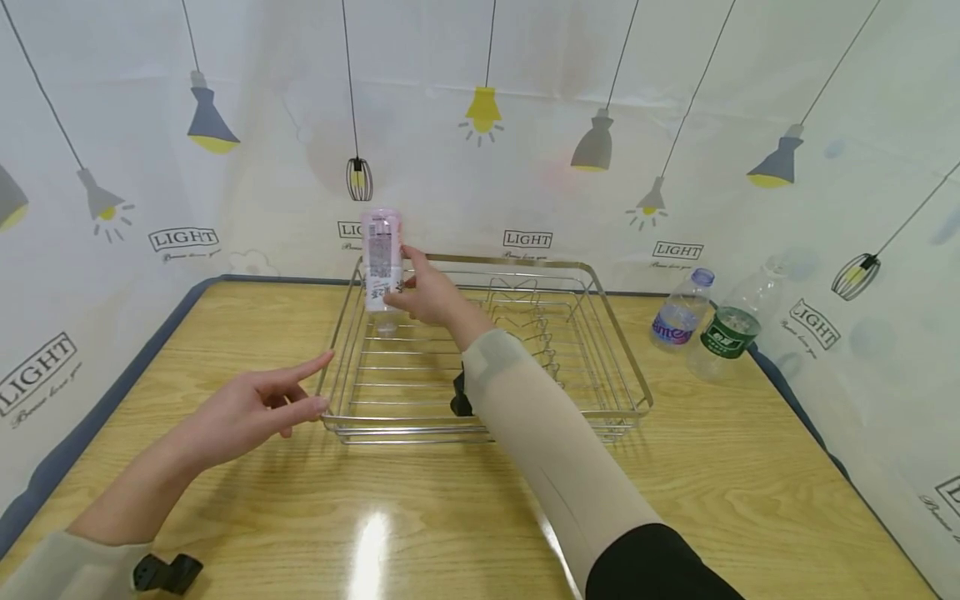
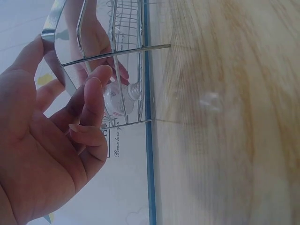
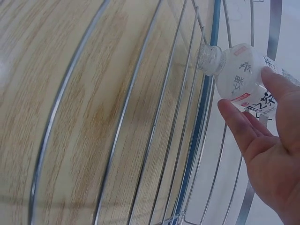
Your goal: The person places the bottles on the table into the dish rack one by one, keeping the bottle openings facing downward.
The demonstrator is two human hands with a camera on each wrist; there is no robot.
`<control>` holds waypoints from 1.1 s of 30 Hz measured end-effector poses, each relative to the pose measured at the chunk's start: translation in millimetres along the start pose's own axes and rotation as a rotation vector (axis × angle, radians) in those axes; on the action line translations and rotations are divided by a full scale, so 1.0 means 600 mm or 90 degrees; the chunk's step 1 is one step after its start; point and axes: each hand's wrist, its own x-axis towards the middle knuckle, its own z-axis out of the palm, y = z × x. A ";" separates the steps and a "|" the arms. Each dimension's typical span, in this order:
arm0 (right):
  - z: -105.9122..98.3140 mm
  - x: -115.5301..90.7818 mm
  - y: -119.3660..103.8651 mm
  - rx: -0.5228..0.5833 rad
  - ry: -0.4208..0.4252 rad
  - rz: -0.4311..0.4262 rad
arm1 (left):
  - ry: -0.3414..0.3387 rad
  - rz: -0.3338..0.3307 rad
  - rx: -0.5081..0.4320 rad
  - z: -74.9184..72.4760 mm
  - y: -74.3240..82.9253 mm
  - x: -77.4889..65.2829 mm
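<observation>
My right hand (image 1: 435, 292) holds a clear plastic bottle (image 1: 381, 258) with a white and pink label at the back left of a wire dish rack (image 1: 517, 262). The bottle is upside down, its bare threaded neck pointing into the rack, as the right wrist view also shows. Thumb and fingers lie on opposite sides of the label. At the rack's front left corner, my left hand (image 1: 240, 412) touches the metal rim with extended fingertips. In the left wrist view, its other fingers are loosely bent beside the wires.
Two more plastic bottles stand right of the rack: one with a purple label and blue cap (image 1: 681, 308), one with a green label (image 1: 727, 332). Wire plate holders run along the rack's right half. A lamp-print curtain (image 1: 420, 108) hangs behind the wooden table (image 1: 300, 517).
</observation>
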 end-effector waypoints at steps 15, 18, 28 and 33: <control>0.007 0.006 0.006 0.020 -0.017 0.013 | -0.005 -0.001 -0.005 0.001 0.000 0.000; 0.007 0.005 0.006 0.034 -0.019 0.015 | -0.006 0.002 -0.005 0.001 -0.002 0.000; 0.005 0.002 0.003 0.048 -0.029 0.035 | -0.003 0.005 -0.002 0.001 -0.005 0.002; 0.005 0.001 0.004 0.051 -0.031 0.035 | -0.005 0.006 -0.005 0.001 -0.006 0.001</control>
